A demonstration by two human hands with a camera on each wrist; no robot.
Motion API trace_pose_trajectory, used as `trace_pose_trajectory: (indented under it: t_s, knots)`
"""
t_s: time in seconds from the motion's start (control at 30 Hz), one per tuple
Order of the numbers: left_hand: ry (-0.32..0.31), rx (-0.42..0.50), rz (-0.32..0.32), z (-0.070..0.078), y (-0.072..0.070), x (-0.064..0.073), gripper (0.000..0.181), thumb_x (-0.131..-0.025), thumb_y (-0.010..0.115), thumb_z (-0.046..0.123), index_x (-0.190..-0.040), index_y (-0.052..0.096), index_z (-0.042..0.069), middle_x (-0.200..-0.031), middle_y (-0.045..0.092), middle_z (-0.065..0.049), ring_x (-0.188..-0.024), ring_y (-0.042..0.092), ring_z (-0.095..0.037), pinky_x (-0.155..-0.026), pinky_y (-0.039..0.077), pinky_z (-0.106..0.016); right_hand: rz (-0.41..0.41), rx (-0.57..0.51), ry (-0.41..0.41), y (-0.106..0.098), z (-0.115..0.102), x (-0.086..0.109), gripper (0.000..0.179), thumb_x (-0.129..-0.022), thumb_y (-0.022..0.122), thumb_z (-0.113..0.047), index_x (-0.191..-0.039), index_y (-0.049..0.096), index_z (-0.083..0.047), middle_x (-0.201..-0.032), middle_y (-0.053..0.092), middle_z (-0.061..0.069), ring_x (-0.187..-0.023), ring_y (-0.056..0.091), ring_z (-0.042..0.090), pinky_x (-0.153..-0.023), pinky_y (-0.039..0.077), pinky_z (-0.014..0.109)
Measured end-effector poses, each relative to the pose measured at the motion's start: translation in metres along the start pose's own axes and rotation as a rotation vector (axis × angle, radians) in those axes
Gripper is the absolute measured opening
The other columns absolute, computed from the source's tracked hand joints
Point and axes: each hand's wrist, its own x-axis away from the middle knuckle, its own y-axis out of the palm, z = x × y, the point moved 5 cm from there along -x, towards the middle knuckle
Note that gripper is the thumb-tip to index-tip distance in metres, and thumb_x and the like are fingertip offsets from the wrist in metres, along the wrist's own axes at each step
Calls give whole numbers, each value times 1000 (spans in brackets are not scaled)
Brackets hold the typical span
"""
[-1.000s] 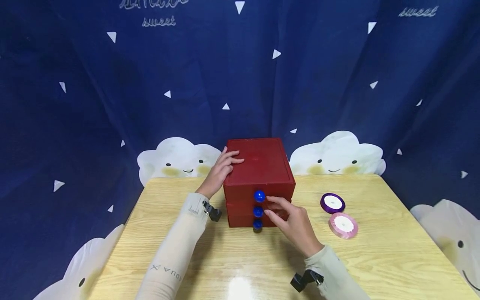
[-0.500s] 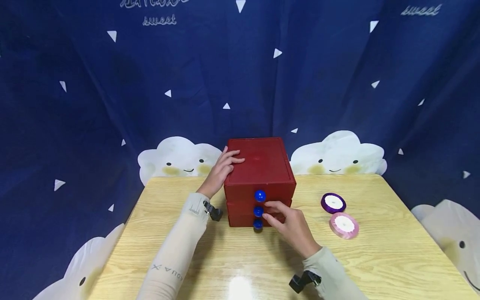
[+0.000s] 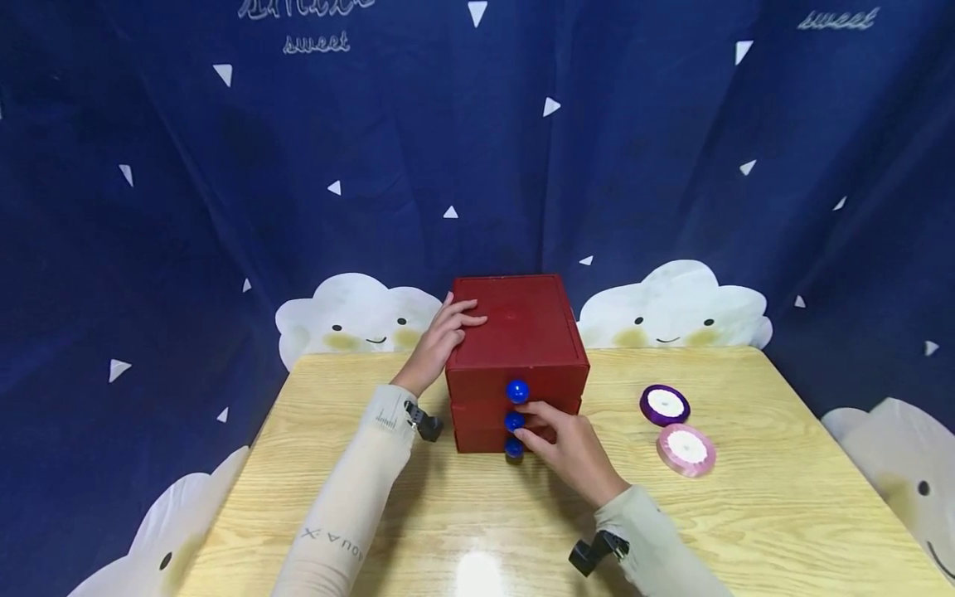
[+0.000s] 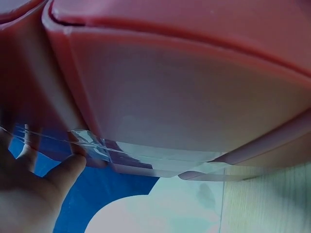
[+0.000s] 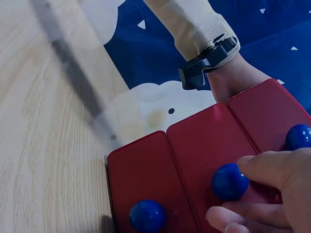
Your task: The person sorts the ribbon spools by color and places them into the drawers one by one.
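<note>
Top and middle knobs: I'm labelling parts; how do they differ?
The top knob is on the uppermost red panel, the middle knob on the panel below. The middle knob lies between thumb and finger of the right hand; the top knob does not. Both are round, glossy and blue.

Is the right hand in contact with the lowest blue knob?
Apart. The right wrist view shows red drawer fronts between the right hand and the lowest knob.
</note>
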Motion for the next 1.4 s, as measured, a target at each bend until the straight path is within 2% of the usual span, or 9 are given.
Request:
trace_pose_trajectory:
  t_s: [0.27,0.53,0.73,0.9,0.97,1.03,1.27,1.4]
  knots:
    - [-11,13,-27,34,-2,5,39,-97,35,-1,-126,61,-2,-149,37,-15,-148,-1,-22,-117,5,-52,0,33,-4,3,1,-3,29,-85,74,-22,-113,70,-24,-90,70,-15,-80,63,-1,-72,54,27]
    - [-19,12,-26,39,-5,9,39,-96,35,-2,-126,60,-3,-149,36,-17,-148,-2,-26,-116,5,-53,-15,14,20,13,3,-5,26,-85,74,-20,-111,70,-24,-90,70,-13,-80,64,1,-71,55,30]
    - [-9,8,-25,38,-6,8,39,-96,35,-1,-126,60,-4,-149,36,-18,-148,-2,-26,-116,5,-53,13,15,25,16,4,-5,26,-84,75,-18,-109,70,-26,-88,69,-14,-77,63,0,-69,54,26]
    - [23,-14,-12,18,-2,2,39,-96,35,-1,-125,62,-1,-149,38,-15,-148,-1,-25,-117,3,-50,48,11,39,16,5,-4,26,-83,76,-16,-107,70,-26,-87,69,-14,-75,63,-1,-67,54,25]
    - [23,-25,-5,7,-2,1,40,-97,36,1,-126,63,3,-149,38,-10,-148,-1,-21,-117,3,-49,51,14,32,17,5,-4,25,-84,75,-17,-107,70,-25,-86,69,-14,-73,62,0,-65,53,24]
    - [16,-34,0,3,-3,1,40,-97,36,5,-126,64,7,-149,39,-5,-147,-1,-18,-117,5,-48,50,25,19,18,5,-5,25,-84,75,-17,-107,69,-25,-84,68,-14,-71,61,0,-62,52,23]
    - [11,-15,-6,-1,-2,1,41,-98,36,9,-127,64,13,-149,38,3,-147,-2,-10,-117,5,-47,72,51,-14,18,4,-3,26,-84,74,-14,-107,69,-23,-83,69,-13,-67,60,0,-58,50,21]
    - [9,-6,-5,-1,-1,-1,40,-98,36,7,-127,64,12,-150,38,1,-147,-2,-12,-117,4,-49,91,61,-12,17,5,-3,24,-84,75,-15,-105,70,-23,-81,69,-11,-66,60,0,-57,50,21]
